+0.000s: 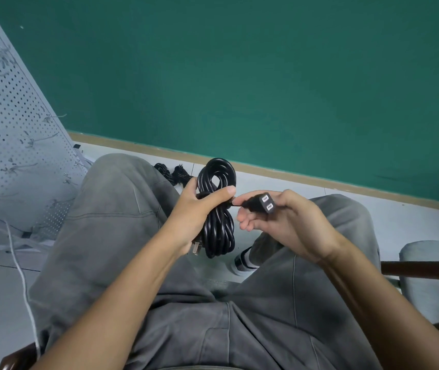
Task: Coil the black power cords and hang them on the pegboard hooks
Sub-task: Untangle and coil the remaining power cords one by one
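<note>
So we're sitting down here, looking at our lap in grey trousers (122,236), with a big green wall (266,76) filling the top of the frame and a pale floor (413,220) below it. The perforated pegboard (7,124) leans along the left edge, a few metal hooks sticking out of it, well apart from the cord.

Centre frame, our left hand (194,209) is wrapped round the middle of the coiled black power cord (217,209), thumb across the front. The bundle's long axis runs pretty much straight up and down in the frame, loops bulging above and below the grip, kind of a figure eight up top. A pronged plug (195,248) pokes out at the lower end, just under the wrist, prongs pointing down.

Our right hand (287,222) pinches the cord's connector end (262,203), which lies roughly sideways, its socket face aimed to the right and up toward us, just beside the left thumb.

More black cords (173,173) lie on the floor behind the left knee.
</note>
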Tool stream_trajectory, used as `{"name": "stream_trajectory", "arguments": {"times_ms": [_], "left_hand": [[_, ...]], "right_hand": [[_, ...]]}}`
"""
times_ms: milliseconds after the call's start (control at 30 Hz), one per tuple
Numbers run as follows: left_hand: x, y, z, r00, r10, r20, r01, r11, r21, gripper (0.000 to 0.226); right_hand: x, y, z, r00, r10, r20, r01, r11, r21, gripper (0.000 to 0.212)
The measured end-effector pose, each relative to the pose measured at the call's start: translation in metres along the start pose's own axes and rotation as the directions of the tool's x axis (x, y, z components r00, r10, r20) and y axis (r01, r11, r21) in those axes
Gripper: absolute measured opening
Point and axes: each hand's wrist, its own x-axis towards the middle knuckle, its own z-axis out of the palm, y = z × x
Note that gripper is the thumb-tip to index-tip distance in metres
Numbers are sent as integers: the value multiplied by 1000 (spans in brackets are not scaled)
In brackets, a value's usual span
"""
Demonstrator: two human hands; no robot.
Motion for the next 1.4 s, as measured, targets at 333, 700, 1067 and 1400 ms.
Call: {"name": "stream_trajectory", "arguments": {"times_ms": [333, 700, 1067, 1400], "left_hand": [[-6, -7, 15, 998, 36, -46, -41, 994, -101, 28], [-16, 1, 21, 979, 99, -180, -125, 982, -139, 43], [-21, 5, 24, 971, 153, -182, -191, 957, -216, 36], [-20, 6, 21, 966, 216, -145, -230, 969, -93, 38]], "right_hand": [[14, 22, 24, 902, -278, -329, 150, 919, -366, 20], [19, 32, 41, 837, -332, -436, 129, 892, -432, 45], [29, 32, 48, 829, -237, -506, 150, 967, -206, 64], [33, 14, 29, 902, -38, -431, 24, 999, -38, 49]]}}
